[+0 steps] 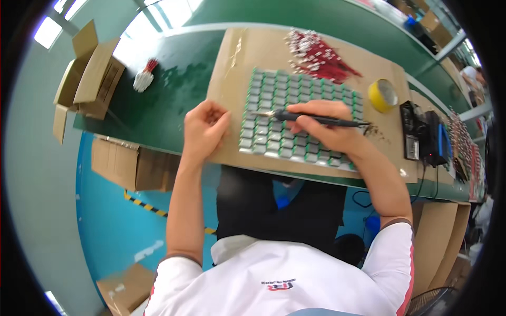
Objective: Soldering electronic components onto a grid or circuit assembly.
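My right hand (329, 124) is closed round the black handle of a soldering iron (345, 122), whose metal tip points left over a panel of small grey-and-green modules (274, 136). The modules sit in tight rows, edged in green, on the cardboard sheet. Beside the panel's left edge, my left hand (204, 131) is closed with its fingers curled; what they hold, if anything, is hidden. Past the far edge of the panel lies a bundle of red wires with white connectors (321, 55).
A yellow roll of tape (383, 95) lies right of the panel, near black bench equipment (424, 134). Dark scraps (377, 134) are scattered by my right wrist. At the left stand an open carton (97, 79) and a small wire bundle (143, 79) on the green table (179, 89).
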`<action>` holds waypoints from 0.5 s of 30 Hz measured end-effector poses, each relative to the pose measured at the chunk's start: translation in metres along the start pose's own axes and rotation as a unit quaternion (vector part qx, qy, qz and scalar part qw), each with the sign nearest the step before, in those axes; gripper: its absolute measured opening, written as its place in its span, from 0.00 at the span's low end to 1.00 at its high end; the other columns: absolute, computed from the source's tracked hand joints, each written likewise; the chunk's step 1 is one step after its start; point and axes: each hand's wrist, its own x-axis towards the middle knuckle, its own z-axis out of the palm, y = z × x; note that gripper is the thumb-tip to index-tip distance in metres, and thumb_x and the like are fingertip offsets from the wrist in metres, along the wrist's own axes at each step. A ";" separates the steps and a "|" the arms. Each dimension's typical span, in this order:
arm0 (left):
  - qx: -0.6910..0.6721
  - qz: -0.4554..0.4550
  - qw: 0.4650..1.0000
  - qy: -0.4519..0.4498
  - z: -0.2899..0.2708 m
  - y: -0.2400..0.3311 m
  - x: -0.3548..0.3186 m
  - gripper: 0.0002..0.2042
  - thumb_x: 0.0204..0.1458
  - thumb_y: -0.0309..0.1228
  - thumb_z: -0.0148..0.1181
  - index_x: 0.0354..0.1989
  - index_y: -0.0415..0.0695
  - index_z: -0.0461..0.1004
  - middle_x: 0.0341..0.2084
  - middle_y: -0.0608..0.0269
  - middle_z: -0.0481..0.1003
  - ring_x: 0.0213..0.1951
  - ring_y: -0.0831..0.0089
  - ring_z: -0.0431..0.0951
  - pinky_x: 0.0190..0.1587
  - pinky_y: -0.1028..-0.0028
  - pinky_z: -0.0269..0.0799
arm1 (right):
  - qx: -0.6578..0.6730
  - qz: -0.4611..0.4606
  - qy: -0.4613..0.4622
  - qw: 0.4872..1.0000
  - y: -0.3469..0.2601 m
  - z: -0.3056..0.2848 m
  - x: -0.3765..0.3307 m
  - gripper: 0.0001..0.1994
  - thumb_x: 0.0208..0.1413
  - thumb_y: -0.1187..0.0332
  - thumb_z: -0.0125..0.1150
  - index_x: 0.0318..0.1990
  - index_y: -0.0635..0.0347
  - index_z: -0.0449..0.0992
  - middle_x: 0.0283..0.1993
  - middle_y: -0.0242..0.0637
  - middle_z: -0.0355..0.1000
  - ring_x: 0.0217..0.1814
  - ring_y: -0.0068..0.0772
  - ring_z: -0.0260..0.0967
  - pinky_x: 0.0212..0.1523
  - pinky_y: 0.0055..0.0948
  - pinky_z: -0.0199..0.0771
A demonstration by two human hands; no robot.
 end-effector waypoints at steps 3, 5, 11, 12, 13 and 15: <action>0.005 0.017 1.000 -0.009 0.001 -0.006 0.007 0.05 0.55 0.22 0.64 0.29 0.36 0.76 0.20 0.69 0.75 0.17 0.86 0.71 0.14 0.81 0.62 | -0.004 0.002 -0.004 1.000 0.002 -0.004 0.003 0.13 0.63 0.79 0.60 0.54 0.71 0.81 0.40 0.45 0.84 0.40 0.30 0.83 0.43 0.27 0.82; 0.005 0.022 1.000 -0.022 0.001 -0.006 0.009 0.05 0.54 0.22 0.65 0.29 0.35 0.76 0.19 0.69 0.74 0.16 0.86 0.70 0.15 0.81 0.63 | 0.011 0.006 0.001 1.000 0.007 -0.004 0.003 0.14 0.63 0.79 0.60 0.54 0.71 0.81 0.40 0.45 0.84 0.40 0.30 0.83 0.43 0.27 0.82; 0.034 0.018 0.999 -0.033 -0.002 -0.006 0.007 0.05 0.53 0.22 0.66 0.27 0.36 0.76 0.19 0.70 0.73 0.17 0.87 0.69 0.15 0.81 0.64 | -0.018 -0.018 -0.022 0.999 0.008 -0.004 0.004 0.14 0.63 0.79 0.60 0.55 0.71 0.80 0.41 0.45 0.84 0.39 0.30 0.83 0.43 0.28 0.82; 0.034 0.014 0.999 -0.037 -0.003 -0.006 0.007 0.05 0.53 0.22 0.66 0.27 0.36 0.76 0.19 0.70 0.73 0.17 0.87 0.69 0.15 0.81 0.64 | -0.027 -0.024 -0.024 0.999 0.008 -0.003 0.003 0.14 0.63 0.79 0.60 0.55 0.70 0.80 0.41 0.45 0.84 0.39 0.31 0.83 0.43 0.28 0.82; 0.044 0.020 0.998 -0.033 -0.003 -0.007 0.007 0.05 0.52 0.22 0.66 0.27 0.36 0.76 0.19 0.70 0.73 0.17 0.87 0.69 0.15 0.81 0.64 | -0.023 -0.022 -0.023 0.999 0.008 -0.002 0.003 0.14 0.63 0.78 0.60 0.55 0.70 0.81 0.41 0.45 0.84 0.39 0.30 0.83 0.42 0.28 0.82; 0.054 0.024 0.998 -0.033 -0.002 -0.008 0.006 0.05 0.52 0.22 0.66 0.27 0.36 0.77 0.18 0.70 0.73 0.17 0.88 0.69 0.15 0.81 0.64 | -0.027 -0.022 -0.023 0.999 0.007 -0.003 0.004 0.14 0.63 0.78 0.60 0.55 0.70 0.81 0.41 0.45 0.84 0.39 0.30 0.83 0.42 0.27 0.82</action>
